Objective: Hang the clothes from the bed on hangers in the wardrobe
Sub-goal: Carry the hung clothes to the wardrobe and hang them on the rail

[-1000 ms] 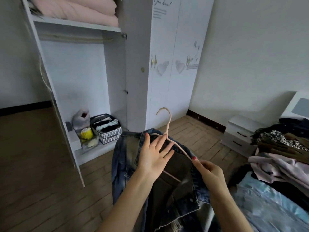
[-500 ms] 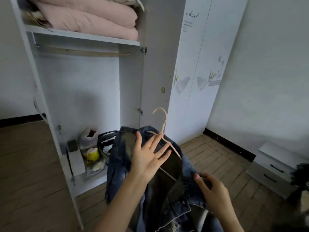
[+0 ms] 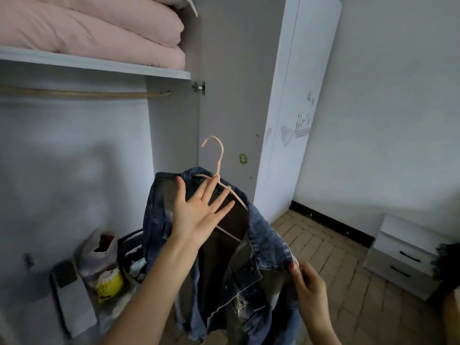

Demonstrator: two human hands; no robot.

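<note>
Two hands working the denim jacket (image 3: 224,245) at centre frame. Right hand (image 3: 307,287), lower right, is pinching the collar edge, having dropped lower along it. Left hand (image 3: 199,215) is spread flat, fingers straight, propping the pink hanger (image 3: 219,170) inside the shoulders. View has swung up: wardrobe rail (image 3: 82,93) now filling upper left, bed gone from frame. Hang-up is looking imminent.
</note>
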